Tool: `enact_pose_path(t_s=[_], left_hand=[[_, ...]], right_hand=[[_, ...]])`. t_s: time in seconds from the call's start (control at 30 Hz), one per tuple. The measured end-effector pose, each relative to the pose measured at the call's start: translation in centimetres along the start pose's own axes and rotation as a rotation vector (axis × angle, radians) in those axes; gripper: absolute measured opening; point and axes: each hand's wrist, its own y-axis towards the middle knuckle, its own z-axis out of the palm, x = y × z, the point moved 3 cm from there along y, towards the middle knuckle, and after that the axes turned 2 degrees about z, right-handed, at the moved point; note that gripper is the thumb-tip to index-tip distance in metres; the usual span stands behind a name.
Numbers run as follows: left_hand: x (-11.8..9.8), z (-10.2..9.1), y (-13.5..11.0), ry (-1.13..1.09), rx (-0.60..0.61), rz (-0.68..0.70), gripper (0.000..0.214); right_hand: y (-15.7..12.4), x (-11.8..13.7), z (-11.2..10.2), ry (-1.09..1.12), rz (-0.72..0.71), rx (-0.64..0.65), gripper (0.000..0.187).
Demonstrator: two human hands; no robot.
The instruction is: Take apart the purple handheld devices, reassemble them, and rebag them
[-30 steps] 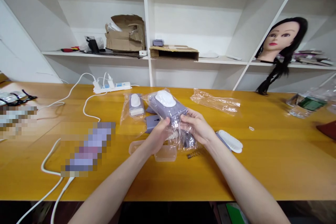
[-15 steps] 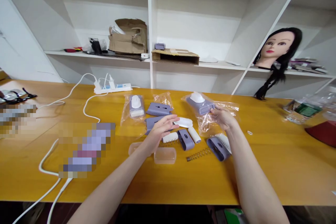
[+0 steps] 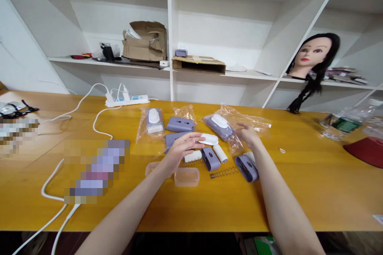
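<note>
My left hand (image 3: 182,148) hovers with fingers stretched out over a purple plastic shell (image 3: 171,142), beside a white bristled brush head (image 3: 209,139); nothing is in it. Just right of a bagged purple device with a white top (image 3: 220,125), my right hand (image 3: 247,134) is open at the clear plastic bag (image 3: 251,119). Whether its fingertips touch the film I cannot tell. Between my arms lie purple sleeves (image 3: 210,158), white cylinders (image 3: 220,153), a coil spring (image 3: 224,173) and a translucent tray (image 3: 187,177). Another purple sleeve (image 3: 247,168) is partly behind my right forearm.
A second bagged device (image 3: 154,121) lies at back left. White cables run from a power strip (image 3: 128,100) across the table. A plastic bottle (image 3: 341,123) and a red object (image 3: 366,150) are at right. Shelves behind hold a mannequin head (image 3: 312,53) and cardboard boxes (image 3: 145,42).
My right hand has let go of the bagged device's corner, and the device now rests a little further left. The left hand stays nearly still. The view has shifted slightly.
</note>
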Motion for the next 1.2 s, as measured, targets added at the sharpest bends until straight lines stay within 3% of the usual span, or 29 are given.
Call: enact_pose_path(t_s=[0.2,0.37,0.5,0.6,0.67,0.73,0.83,0.9,1.03,1.2], left_hand=[[0.0,-0.5,0.2,-0.013,0.007,0.033,0.037],[-0.1,-1.0,0.5,0.137,-0.149,0.097,0.033],[0.2,-1.7,1.0,0.497,-0.279,0.249,0.026],[0.5,-1.6,1.2,0.834,-0.22,0.368,0.023],[0.6,-1.5,1.2,0.965,-0.159,0.415,0.024],[0.5,-2.1,1.3,1.037,-0.176,0.416,0.023],[-0.1,-3.9,1.5,1.095,-0.352,0.395,0.025],[-0.6,-5.2,1.7,1.124,-0.465,0.368,0.026],[-0.7,-6.4,2.1,1.192,-0.456,0.266,0.028],[0.6,-5.4,2.2,1.399,-0.259,0.217,0.041]], right_hand=[[0.8,-0.4,-0.1,-0.285,-0.05,-0.071,0.039],[0.5,0.8,-1.2,-0.552,-0.127,-0.109,0.043],[-1.4,2.6,-1.3,-0.742,-0.212,-0.14,0.046],[-3.8,3.8,0.0,-0.836,-0.327,-0.11,0.046],[-5.5,4.3,1.6,-0.874,-0.43,-0.044,0.042],[-7.3,4.5,3.7,-0.944,-0.669,0.149,0.041],[-9.6,3.8,6.4,-0.942,-0.863,0.569,0.038],[-10.6,3.1,7.3,-0.973,-0.888,0.743,0.042],[-11.0,2.0,7.6,-1.089,-0.834,0.834,0.059],[-10.8,1.9,7.4,-1.122,-0.804,0.852,0.042]])
